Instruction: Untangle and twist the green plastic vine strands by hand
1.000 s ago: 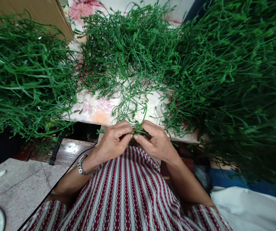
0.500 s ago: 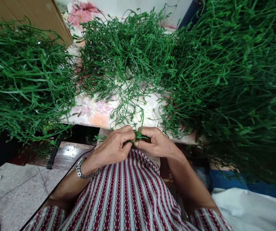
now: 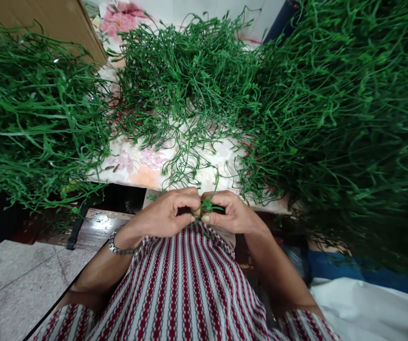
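Right hand (image 3: 234,213) near bulky green heap (image 3: 346,118)

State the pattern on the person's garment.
The garment has red and white stripes; head view shows it best.

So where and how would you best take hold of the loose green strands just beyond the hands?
Probably a fingertip pinch on the near ends of the loose green strands, coming from the near side: they're thin, curly and spread out over the cloth, while the denser middle pile crowds behind.
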Available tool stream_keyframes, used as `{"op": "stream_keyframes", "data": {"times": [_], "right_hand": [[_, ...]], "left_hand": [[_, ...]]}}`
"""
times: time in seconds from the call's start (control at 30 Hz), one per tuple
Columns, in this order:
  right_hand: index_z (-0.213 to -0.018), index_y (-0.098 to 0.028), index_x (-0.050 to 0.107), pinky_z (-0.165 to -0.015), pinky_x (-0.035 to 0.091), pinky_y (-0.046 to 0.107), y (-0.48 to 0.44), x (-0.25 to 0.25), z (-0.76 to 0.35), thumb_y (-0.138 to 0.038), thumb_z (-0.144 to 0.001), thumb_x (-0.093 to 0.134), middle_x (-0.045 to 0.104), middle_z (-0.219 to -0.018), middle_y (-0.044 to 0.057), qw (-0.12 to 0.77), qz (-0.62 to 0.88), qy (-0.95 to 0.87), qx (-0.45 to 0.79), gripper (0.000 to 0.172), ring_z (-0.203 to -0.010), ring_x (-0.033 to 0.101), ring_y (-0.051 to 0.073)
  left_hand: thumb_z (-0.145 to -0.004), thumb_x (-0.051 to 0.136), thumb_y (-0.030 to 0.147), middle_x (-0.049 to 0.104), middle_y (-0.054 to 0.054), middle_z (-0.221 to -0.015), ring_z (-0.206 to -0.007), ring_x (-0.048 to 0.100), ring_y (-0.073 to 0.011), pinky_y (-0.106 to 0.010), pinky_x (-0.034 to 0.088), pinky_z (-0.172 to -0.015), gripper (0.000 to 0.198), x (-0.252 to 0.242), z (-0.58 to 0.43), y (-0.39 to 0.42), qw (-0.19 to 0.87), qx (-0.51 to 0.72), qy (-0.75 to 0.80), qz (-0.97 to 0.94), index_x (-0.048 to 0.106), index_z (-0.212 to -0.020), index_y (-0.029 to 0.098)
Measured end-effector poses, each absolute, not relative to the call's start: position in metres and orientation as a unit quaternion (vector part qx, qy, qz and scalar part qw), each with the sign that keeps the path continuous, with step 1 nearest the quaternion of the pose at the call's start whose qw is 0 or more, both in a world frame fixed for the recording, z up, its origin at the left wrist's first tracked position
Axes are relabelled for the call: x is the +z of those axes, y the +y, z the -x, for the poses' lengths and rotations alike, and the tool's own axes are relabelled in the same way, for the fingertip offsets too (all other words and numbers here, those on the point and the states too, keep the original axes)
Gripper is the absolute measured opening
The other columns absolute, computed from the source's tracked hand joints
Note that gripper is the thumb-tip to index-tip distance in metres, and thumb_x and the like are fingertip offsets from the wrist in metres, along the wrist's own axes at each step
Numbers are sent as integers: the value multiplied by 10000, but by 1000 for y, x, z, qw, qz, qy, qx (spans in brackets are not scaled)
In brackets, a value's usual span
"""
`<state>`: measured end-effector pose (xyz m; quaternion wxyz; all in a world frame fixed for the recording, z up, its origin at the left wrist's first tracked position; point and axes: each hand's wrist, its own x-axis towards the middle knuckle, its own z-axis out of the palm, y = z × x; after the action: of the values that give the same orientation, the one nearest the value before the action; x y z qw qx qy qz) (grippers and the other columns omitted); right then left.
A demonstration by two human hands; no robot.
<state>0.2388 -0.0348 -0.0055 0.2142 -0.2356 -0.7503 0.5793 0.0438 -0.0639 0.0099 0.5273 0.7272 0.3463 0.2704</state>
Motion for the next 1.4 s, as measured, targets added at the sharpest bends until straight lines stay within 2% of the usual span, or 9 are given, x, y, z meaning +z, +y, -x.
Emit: {"op": "stream_keyframes", "data": {"times": [0.17, 0.37, 0.53, 0.7, 0.83, 0.97, 1.1, 1.27, 1.4], "right_hand": [[-864, -145, 572, -610, 397, 211, -50, -4, -234, -282, -840, 552, 569, -727, 18, 309, 307, -809, 394, 141, -663, 520, 97], [-872, -165, 534, -609, 413, 231, -58, -12, -227, -200, -839, 528, 560, -743, 23, 355, 334, -808, 332, 48, -677, 523, 115], [-876, -145, 536, -624, 415, 246, -62, -8, -222, -131, -844, 476, 558, -763, 53, 331, 362, -850, 191, 70, -720, 521, 138], [-832, -148, 565, -603, 402, 254, -62, -5, -221, -145, -850, 475, 547, -720, 42, 257, 361, -893, 79, 92, -647, 489, 136], [-784, -148, 554, -588, 397, 260, -59, -2, -221, -152, -857, 462, 518, -703, 39, 236, 343, -906, 80, 118, -628, 470, 136], [-853, -150, 511, -578, 400, 238, -59, -1, -219, -154, -865, 458, 494, -722, 28, 295, 335, -873, 195, 54, -658, 475, 125], [-788, -178, 447, -591, 398, 235, -62, -5, -213, -143, -872, 439, 473, -708, 12, 334, 353, -835, 258, 92, -662, 466, 120], [-758, -179, 421, -589, 370, 249, -63, -14, -206, -108, -854, 401, 451, -698, 19, 311, 391, -846, 187, 121, -650, 439, 133], [-729, -176, 440, -562, 316, 275, -59, -10, -209, -37, -777, 377, 452, -686, 30, 207, 384, -897, 68, 160, -620, 410, 151]], "left_hand": [[-739, 520, 43, 490, -8, -724, -744, 483, -131, -257, 383, -678, 128, 9, -48, -68, 497, 368, 401, -676, 517, -679, 156], [-771, 536, 79, 517, -23, -742, -739, 499, -129, -257, 401, -672, 94, 10, -50, -71, 492, 412, 397, -656, 554, -711, 149], [-797, 510, 102, 512, -16, -718, -713, 494, -121, -254, 395, -663, 109, 6, -51, -74, 415, 394, 443, -690, 540, -703, 149], [-784, 429, 43, 457, 0, -679, -671, 450, -114, -249, 358, -618, 166, 9, -51, -78, 337, 331, 488, -734, 494, -675, 150], [-772, 407, 24, 421, 7, -648, -639, 426, -108, -252, 335, -597, 211, 13, -46, -78, 338, 291, 490, -749, 454, -608, 149], [-807, 505, 120, 462, 12, -616, -614, 446, -98, -236, 358, -587, 217, 11, -44, -74, 419, 372, 449, -696, 499, -591, 144], [-803, 555, 161, 498, 3, -608, -613, 466, -101, -232, 385, -587, 198, 6, -48, -76, 460, 443, 437, -634, 555, -607, 138], [-813, 491, 114, 490, 2, -626, -619, 456, -103, -239, 370, -593, 194, 3, -51, -79, 355, 422, 479, -683, 537, -627, 140], [-784, 445, 82, 474, 1, -629, -650, 430, -129, -292, 341, -659, 200, 9, -45, -79, 197, 301, 508, -783, 491, -602, 152]]}}
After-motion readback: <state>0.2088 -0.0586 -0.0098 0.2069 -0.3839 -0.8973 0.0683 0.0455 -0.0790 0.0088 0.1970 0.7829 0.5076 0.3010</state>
